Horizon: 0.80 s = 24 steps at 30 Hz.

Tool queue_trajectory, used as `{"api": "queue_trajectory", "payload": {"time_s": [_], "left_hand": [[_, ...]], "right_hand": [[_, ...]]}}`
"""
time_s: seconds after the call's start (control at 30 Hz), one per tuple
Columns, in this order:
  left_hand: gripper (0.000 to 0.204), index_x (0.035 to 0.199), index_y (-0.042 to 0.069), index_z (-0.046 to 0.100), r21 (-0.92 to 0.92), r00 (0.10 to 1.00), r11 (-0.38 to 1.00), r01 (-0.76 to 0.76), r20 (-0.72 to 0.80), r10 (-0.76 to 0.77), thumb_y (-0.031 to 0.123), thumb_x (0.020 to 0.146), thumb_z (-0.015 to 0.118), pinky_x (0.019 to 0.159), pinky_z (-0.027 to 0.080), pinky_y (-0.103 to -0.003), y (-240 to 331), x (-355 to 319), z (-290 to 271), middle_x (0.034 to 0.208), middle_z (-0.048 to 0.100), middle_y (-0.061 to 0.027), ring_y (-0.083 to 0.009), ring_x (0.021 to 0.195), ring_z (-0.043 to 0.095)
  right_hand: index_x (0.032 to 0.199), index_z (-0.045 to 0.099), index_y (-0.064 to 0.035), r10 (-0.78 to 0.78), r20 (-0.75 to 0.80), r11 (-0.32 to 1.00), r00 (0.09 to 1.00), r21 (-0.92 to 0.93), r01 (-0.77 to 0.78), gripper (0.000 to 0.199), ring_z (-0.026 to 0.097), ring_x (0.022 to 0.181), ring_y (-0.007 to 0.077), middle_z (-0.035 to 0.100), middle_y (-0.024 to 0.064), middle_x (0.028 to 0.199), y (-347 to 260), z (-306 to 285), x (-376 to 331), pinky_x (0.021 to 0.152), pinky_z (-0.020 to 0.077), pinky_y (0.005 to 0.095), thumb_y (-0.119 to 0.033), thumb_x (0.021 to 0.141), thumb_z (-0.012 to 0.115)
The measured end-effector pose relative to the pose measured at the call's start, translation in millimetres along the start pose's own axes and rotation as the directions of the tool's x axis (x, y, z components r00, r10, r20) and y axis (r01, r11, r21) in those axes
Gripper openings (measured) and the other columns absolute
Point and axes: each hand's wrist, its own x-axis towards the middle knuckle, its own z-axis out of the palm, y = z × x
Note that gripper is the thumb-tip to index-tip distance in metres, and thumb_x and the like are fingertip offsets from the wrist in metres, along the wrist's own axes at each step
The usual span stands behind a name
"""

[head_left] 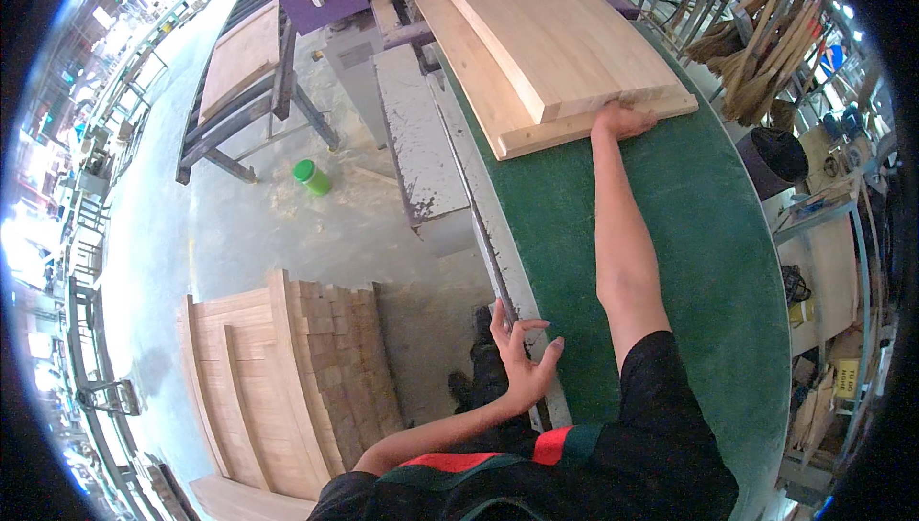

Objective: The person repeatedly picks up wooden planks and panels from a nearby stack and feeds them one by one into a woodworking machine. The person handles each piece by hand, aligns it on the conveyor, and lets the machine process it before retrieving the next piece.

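Observation:
Two pale wooden boards lie stacked on the green conveyor belt (708, 234). The thick upper board (565, 33) sits over a lower board (522, 141) that juts out at its left side and near end. My right hand (624, 121) is at that near end, its fingers closed against the lower board's edge and partly hidden. My left hand (525, 360) holds nothing; its fingers are spread beside the metal rail (479, 224) on the belt's left border.
The boards' far end reaches a purple machine (330, 9). A stack of wooden strips (330, 368) stands on the floor at lower left, with a green container (311, 177) beyond. A roller stand (230, 138) carries another board. Brooms (766, 43) lean at right.

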Motion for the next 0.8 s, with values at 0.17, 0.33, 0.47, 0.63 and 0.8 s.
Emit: {"api": "queue_trajectory", "payload": {"time_s": [0.17,0.33,0.47,0.63,0.8], "left_hand": [[0.027,0.093,0.011,0.060,0.004,1.000,1.000,0.000,-0.005,0.000,0.013,0.069,0.072,0.104,0.028,-0.045,0.6,1.7,-1.6,0.146,0.020,-0.0231,-0.0378,0.135,0.026],[0.027,0.094,0.010,0.060,-0.021,1.000,1.000,0.003,0.001,-0.003,0.013,0.069,0.072,0.104,0.029,-0.044,-0.2,2.7,-3.4,0.146,0.020,-0.0228,-0.0360,0.134,0.028],[0.028,0.095,0.010,0.061,-0.027,1.000,1.000,-0.012,-0.008,0.012,0.013,0.069,0.073,0.102,0.031,-0.043,-2.5,2.8,-4.1,0.147,0.020,-0.0222,-0.0351,0.131,0.034],[0.029,0.096,0.010,0.061,-0.075,1.000,0.997,0.012,0.016,-0.011,0.016,0.070,0.073,0.105,0.026,-0.046,-6.0,0.4,-3.8,0.147,0.017,-0.0245,-0.0383,0.132,0.029],[0.030,0.097,0.011,0.062,-0.090,0.999,0.995,0.039,0.024,-0.037,0.019,0.070,0.074,0.106,0.025,-0.048,-7.6,-1.3,-4.7,0.148,0.015,-0.0247,-0.0401,0.134,0.027]], "right_hand": [[0.119,0.036,0.0116,0.019,0.001,1.000,1.000,0.004,-0.019,0.053,0.045,0.110,0.0449,0.043,0.0292,0.118,-8.5,13.4,-5.9,0.097,0.0383,0.0492,0.001,0.075,0.062],[0.114,0.038,0.0096,0.067,0.012,0.998,0.998,0.015,-0.067,0.050,0.047,0.107,0.0451,0.043,0.0287,0.114,-14.5,25.4,-7.7,0.095,0.0388,0.0501,0.001,0.073,0.065],[0.113,0.038,0.0095,0.035,0.055,0.999,0.998,0.032,-0.037,0.051,0.047,0.105,0.0450,0.042,0.0295,0.115,-17.6,31.2,-11.5,0.094,0.0393,0.0495,0.002,0.072,0.066],[0.113,0.037,0.0102,0.022,0.035,0.999,0.999,0.026,-0.023,0.051,0.046,0.105,0.0435,0.040,0.0299,0.116,-13.7,48.9,-5.7,0.094,0.0404,0.0482,0.001,0.072,0.067],[0.114,0.037,0.0097,0.043,0.075,0.999,0.996,0.028,-0.045,0.053,0.047,0.105,0.0443,0.040,0.0299,0.116,-29.7,51.4,-20.0,0.093,0.0407,0.0493,0.000,0.072,0.068]]}}
